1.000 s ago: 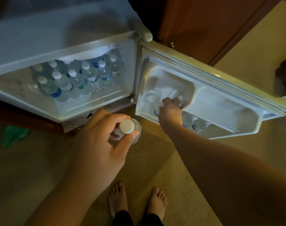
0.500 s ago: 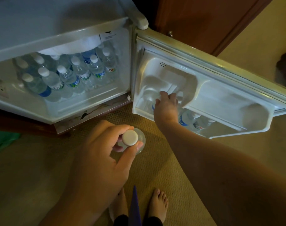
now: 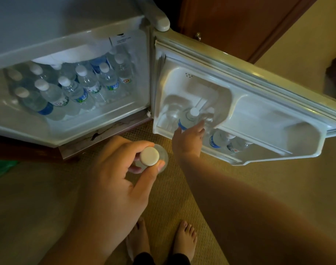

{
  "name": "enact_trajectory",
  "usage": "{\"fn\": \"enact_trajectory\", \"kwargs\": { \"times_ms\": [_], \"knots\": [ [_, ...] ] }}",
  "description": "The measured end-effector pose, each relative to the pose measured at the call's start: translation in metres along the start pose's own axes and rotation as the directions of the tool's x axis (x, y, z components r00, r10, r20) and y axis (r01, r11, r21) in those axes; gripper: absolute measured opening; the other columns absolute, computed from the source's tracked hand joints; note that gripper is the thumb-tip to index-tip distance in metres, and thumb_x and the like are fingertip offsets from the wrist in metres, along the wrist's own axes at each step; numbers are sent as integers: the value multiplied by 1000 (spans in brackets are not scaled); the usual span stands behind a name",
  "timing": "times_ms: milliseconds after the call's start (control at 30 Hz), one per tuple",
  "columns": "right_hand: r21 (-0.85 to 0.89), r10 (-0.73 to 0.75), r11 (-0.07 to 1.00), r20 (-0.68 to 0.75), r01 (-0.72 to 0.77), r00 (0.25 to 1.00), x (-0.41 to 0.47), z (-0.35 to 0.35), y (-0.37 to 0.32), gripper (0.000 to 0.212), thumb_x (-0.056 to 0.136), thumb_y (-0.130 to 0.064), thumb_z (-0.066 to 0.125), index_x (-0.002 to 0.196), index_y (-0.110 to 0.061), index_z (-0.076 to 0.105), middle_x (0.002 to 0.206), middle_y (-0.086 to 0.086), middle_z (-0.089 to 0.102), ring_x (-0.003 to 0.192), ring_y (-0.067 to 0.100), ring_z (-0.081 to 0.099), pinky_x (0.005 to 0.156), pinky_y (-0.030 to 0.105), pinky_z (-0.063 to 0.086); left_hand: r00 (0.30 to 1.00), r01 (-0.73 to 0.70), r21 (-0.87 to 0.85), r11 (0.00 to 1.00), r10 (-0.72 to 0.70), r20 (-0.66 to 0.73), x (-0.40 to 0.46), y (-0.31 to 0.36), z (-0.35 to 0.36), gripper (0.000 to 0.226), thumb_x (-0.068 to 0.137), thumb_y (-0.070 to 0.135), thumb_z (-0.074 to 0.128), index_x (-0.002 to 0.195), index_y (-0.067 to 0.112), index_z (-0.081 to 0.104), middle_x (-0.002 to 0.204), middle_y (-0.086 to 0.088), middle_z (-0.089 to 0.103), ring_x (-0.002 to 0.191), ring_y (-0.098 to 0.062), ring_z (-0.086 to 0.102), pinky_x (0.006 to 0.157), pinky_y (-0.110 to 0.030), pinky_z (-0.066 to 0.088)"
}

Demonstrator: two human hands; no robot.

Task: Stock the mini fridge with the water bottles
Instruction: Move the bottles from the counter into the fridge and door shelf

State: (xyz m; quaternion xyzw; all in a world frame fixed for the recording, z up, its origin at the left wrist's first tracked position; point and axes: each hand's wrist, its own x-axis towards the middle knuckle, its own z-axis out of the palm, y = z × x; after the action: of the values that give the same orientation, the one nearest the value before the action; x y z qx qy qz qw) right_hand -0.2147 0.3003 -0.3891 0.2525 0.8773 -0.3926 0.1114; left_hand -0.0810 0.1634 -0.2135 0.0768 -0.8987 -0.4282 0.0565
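The white mini fridge (image 3: 71, 131) stands open, its main compartment packed with several upright water bottles (image 3: 81, 88). My left hand (image 3: 113, 180) grips a water bottle (image 3: 149, 156) by its neck, white cap up, above the carpet in front of the fridge. In the door shelf (image 3: 238, 159) a bottle with a blue label (image 3: 188, 119) stands at the left end. My right hand (image 3: 188, 140) reaches to it, fingers extended against its side, fingertips at its shoulder. Two more bottles (image 3: 226, 142) stand further right in the same shelf.
The fridge door (image 3: 268, 104) swings out to the right over the tan carpet (image 3: 171, 197). A wooden cabinet (image 3: 230, 22) stands behind it. My bare feet (image 3: 163, 238) are below the hands. Something green (image 3: 0, 167) lies on the floor at the left.
My right hand has loosened off the bottle in the door shelf and drawn back slightly, so its cap now shows. My left hand with its bottle has barely moved.
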Motion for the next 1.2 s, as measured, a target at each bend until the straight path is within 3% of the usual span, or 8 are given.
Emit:
{"fn": "enact_trajectory", "kwargs": {
  "times_ms": [100, 267, 433, 633, 767, 867, 1000, 1200],
  "knots": [
    [74, 62, 995, -31, -59, 998, 7, 4, 2, 80, 98, -32, 60, 157, -13, 11, 152, 15, 37, 139, 35, 42, 110, 44, 39, 1000, -7, 15, 1000, 6, 12, 3, -5, 4, 23, 86, 35, 73, 105, 22, 72, 100, 11, 61, 85, -10, 66, 70, -22, 54],
    [153, 123, 981, -10, -120, 992, 25, 7, -4, 78, 95, -48, 62, 157, -28, 18, 149, 12, 42, 133, 35, 48, 104, 44, 42, 999, 24, 12, 1000, -24, 32, 6, -12, 12, 25, 85, 39, 72, 105, 24, 72, 100, 14, 60, 86, -8, 65, 71, -21, 54],
    [201, 118, 973, -20, -112, 993, 35, 9, -7, 75, 93, -40, 68, 155, -28, 27, 152, 4, 45, 139, 31, 44, 109, 41, 38, 997, 38, 12, 999, -39, 66, 5, -14, 17, 25, 86, 40, 71, 106, 27, 71, 101, 14, 60, 87, -9, 65, 70, -24, 54],
    [217, 183, 962, -76, -163, 980, 33, 6, 1, 73, 96, -39, 64, 156, -24, 26, 157, 4, 41, 143, 29, 41, 112, 39, 35, 996, 70, 59, 996, -73, 52, 7, -13, 21, 24, 83, 40, 72, 105, 32, 71, 101, 19, 59, 92, 1, 60, 75, -8, 46],
    [241, 239, 948, -114, -207, 964, 34, -2, 12, 80, 96, -39, 64, 159, -16, 19, 162, 7, 33, 147, 30, 35, 117, 39, 29, 999, 39, -1, 999, -39, 30, 9, -9, 19, 20, 87, 32, 79, 105, 29, 72, 101, 15, 61, 89, -5, 64, 76, -17, 51],
    [284, 265, 934, -140, -217, 954, 33, -7, 17, 82, 95, -36, 67, 158, -15, 19, 158, 10, 40, 144, 31, 40, 115, 38, 32, 999, -6, -29, 1000, 7, 36, 11, -10, 19, 23, 85, 25, 78, 107, 20, 72, 102, 7, 62, 87, -12, 66, 71, -23, 54],
    [253, 260, 942, -144, -218, 955, 31, -16, 19, 68, 96, -34, 66, 150, -10, 31, 150, 10, 49, 138, 31, 46, 111, 36, 36, 1000, 8, -17, 1000, -8, 18, 15, -11, 23, 24, 85, 31, 77, 108, 23, 73, 101, 12, 61, 85, -8, 67, 70, -24, 55],
    [222, 229, 956, -159, -191, 960, 31, -22, 20, 73, 96, -32, 67, 154, -10, 28, 152, 8, 46, 139, 29, 46, 111, 35, 35, 999, -27, 5, 1000, 27, 26, 16, -13, 28, 26, 86, 27, 79, 110, 20, 73, 101, 10, 62, 86, -8, 67, 66, -30, 58]
  ]
}}
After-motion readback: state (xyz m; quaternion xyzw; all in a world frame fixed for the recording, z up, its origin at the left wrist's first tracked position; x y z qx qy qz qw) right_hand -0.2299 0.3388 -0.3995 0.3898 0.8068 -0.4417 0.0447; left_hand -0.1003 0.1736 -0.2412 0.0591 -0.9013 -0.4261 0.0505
